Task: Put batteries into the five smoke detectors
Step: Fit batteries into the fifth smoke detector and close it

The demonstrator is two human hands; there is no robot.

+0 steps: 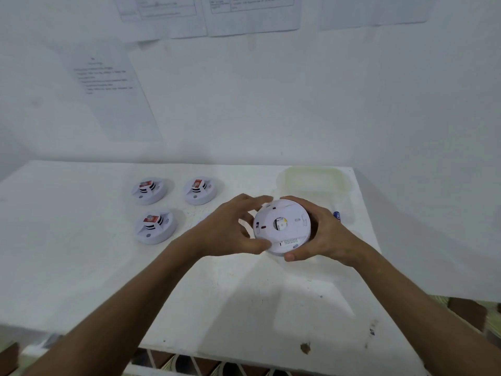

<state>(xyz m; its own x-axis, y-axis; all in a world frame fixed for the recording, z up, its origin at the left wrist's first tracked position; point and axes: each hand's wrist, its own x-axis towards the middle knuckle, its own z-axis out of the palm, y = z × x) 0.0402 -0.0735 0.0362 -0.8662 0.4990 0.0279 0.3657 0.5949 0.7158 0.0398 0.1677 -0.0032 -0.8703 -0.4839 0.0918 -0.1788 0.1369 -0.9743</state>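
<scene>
**Fourth detector up in both hands, underside to the camera**

Both hands are on it now: the smoke detector [282, 226] is held clear above the worktop [81, 267], tilted so its flat back faces up and toward the head camera. The right hand [322, 234] cups the right rim, fingers [291, 257] wrapped under and around the edge, firmly holding the body. The left hand [230, 229] sits on the left rim, fingertips curled over the edge, gripping too, though blur hides exactly how tight. It looks like a twist of the back plate is in hand, and that turns on the round face lying square between the two palms, each hand equally near. Off to the left, three detectors [154, 226] rest face-up on the worktop, well apart from the hands. A blue battery [337, 215] peeks out just behind the right hand, so that hand is the closer one to fetch it. A pale tray [314, 177] sits beyond
</scene>
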